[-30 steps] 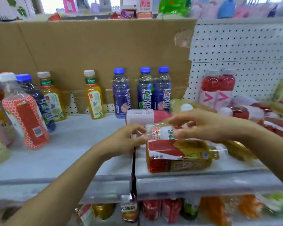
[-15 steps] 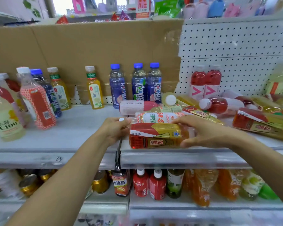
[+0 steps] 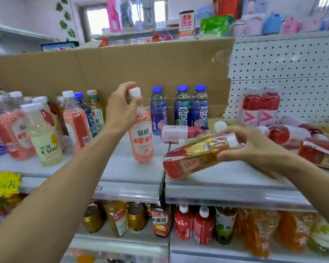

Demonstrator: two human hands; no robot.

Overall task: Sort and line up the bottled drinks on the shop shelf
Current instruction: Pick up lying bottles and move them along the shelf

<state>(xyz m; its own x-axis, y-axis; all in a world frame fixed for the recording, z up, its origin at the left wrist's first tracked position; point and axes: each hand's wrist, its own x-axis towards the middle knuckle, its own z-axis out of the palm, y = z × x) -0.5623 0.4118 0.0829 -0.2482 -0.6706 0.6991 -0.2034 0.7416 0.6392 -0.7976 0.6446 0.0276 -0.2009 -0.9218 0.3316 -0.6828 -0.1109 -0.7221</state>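
Your left hand [image 3: 122,111] grips the pink bottle [image 3: 141,138] by its cap, nearly upright at frame centre. Your right hand [image 3: 254,149] holds a tilted tea bottle [image 3: 194,156] at centre right. Blue bottles [image 3: 182,109] stand lined up behind, but the fallen bottles [image 3: 281,132] at right await sorting.

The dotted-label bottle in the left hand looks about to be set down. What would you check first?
1. Left hand hold on the dotted-label bottle: ok, fingers curl round its neck by the cap.
2. Bottle posture: ok, cap up, nearly upright.
3. Base touching the shelf: cannot tell.
4. Matching bottle to line up with: ok, one stands to the left.
5. Bare shelf between the two: ok.
6. Red-label amber bottle in the right hand: not ok, steeply tilted, base low by the shelf's front edge.
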